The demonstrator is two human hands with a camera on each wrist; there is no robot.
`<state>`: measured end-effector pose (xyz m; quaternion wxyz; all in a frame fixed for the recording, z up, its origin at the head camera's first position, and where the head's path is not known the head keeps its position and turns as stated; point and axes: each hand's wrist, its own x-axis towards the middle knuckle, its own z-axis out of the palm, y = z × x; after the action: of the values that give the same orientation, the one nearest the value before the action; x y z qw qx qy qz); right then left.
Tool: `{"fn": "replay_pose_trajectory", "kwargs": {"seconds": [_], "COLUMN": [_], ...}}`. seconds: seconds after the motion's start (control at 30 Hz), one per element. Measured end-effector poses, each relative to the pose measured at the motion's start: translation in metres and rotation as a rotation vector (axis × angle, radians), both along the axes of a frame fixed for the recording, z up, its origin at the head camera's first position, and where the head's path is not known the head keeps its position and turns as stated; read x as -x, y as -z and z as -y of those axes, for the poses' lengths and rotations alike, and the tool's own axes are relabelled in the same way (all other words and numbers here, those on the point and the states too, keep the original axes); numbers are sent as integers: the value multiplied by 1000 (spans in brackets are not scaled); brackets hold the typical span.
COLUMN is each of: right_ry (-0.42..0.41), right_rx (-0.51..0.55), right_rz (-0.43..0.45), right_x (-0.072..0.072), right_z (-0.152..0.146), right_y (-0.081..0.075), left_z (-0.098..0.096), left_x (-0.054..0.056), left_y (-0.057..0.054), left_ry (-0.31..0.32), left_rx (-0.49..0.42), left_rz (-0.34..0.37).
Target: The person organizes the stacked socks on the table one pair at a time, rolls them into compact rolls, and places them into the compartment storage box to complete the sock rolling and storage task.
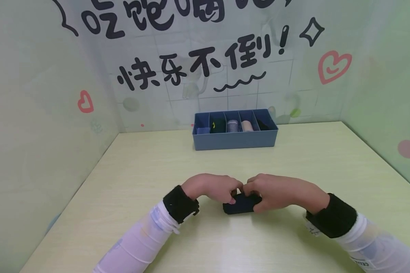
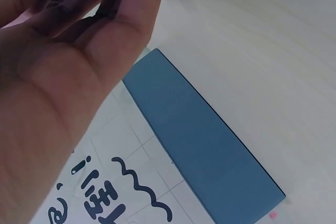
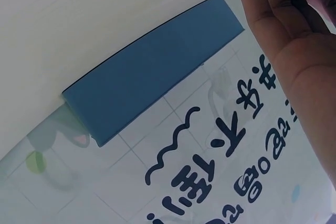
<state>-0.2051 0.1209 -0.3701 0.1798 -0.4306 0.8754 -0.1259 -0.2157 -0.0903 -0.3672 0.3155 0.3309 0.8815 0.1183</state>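
Note:
A dark navy, folded cloth bundle [image 1: 240,205] lies on the table in front of the person, low and oblong. At its left end my left hand [image 1: 216,187] bends down, thumb and fingers pinching the cloth's upper edge. My right hand [image 1: 281,192] grips the right end, with the thumb on the near side and fingers over the far side. The two hands' fingertips meet near the middle of the bundle's far edge. In both wrist views only a dark scrap shows at the fingers, at the top of the picture.
A blue divided box [image 1: 234,141] stands toward the back wall. Its compartments hold a blue piece, a dark green roll [image 1: 218,125], a grey-blue roll [image 1: 232,126], a pale pink roll [image 1: 247,126] and a black piece [image 1: 263,125]. Printed curtains enclose the table [image 1: 150,155].

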Motion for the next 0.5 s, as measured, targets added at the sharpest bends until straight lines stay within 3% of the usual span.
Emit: {"fn": "replay_pose_trajectory", "kwargs": {"seconds": [0.5], "right_ry": [7], "right_rx": [4], "right_rz": [14], "right_x": [1], "right_z": [0], "right_y": [1], "left_z": [0], "left_x": [-2], "left_y": [-3], "left_ry": [11], "left_rx": [12], "left_rz": [1]}}
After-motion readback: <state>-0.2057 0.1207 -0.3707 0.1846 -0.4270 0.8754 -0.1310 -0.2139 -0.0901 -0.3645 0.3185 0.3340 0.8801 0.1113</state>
